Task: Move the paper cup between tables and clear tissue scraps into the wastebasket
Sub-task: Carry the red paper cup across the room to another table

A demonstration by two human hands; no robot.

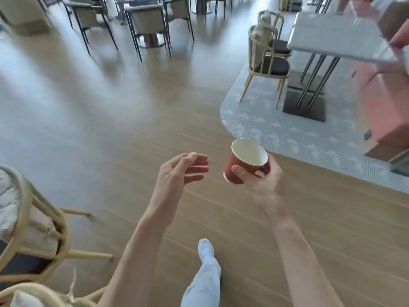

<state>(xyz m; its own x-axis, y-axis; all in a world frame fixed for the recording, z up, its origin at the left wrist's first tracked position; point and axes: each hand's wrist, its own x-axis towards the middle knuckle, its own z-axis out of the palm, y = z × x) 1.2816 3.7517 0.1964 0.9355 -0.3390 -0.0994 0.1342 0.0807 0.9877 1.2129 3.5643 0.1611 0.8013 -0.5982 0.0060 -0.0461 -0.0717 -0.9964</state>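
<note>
A red paper cup [234, 167] with a white, empty inside is held above the wooden floor, tilted with its mouth toward me. My right hand [263, 180] grips it, thumb across the front wall and fingers round the back. My left hand [179, 173] floats just left of the cup, apart from it, with relaxed fingers and nothing in it. No tissue scraps or wastebasket show in the head view.
A grey-topped table [336, 38] on a dark metal base stands at the upper right on a grey patterned carpet [287, 134], with a wicker chair [265, 63] beside it. Another wicker chair [33, 229] is close at the lower left. More chairs [148, 25] line the far side. My leg steps forward.
</note>
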